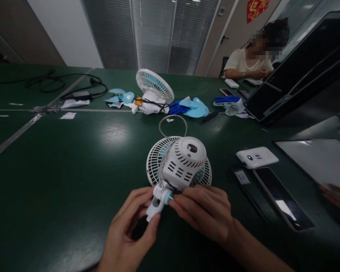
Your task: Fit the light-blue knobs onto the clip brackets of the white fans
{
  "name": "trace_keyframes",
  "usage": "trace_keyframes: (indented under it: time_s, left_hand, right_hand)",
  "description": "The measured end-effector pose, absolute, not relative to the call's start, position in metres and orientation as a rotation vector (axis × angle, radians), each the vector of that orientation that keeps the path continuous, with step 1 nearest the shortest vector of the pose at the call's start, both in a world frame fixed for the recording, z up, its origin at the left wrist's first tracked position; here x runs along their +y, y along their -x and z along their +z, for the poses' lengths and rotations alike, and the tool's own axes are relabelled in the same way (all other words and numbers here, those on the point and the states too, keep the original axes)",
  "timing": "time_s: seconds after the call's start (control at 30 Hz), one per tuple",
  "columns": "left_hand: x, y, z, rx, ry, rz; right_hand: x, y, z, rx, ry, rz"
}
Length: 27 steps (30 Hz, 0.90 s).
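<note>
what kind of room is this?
Likely an office or meeting room doubling as a small-appliance work area: glass panels with blinds along the back, a big green table, and on it a white fan in hand plus a loose light-blue fan blade.

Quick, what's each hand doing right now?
Left hand: closed, holding the white bracket between thumb and fingers.
Right hand: closed, fingers pinching the blue knob.

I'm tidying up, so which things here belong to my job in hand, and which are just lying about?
In hand:
near fan
white bracket
blue knob

Lying about, apparently:
far fan
loose blades
gloves
big phone
white device
</note>
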State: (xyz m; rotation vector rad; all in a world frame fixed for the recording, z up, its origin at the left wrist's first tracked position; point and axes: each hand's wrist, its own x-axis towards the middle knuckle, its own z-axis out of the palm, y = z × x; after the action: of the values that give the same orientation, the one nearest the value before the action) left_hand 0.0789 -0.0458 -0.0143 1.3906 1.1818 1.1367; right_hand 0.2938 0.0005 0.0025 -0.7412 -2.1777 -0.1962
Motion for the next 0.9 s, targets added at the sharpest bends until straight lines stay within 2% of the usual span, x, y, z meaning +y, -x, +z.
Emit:
trace_keyframes:
  time_s: [0.57,0.9]
  left_hand:
    - [-0.045,-0.078,-0.012,1.186,-1.361,1.139]
    - [-0.046,-0.079,-0.013,1.177,-1.389,1.147]
  right_hand:
    - [0.007,-0.309,0.015,-2.375,0.525,-0.187]
    - [0.003,-0.300,0.003,-2.218,0.697,-0.203]
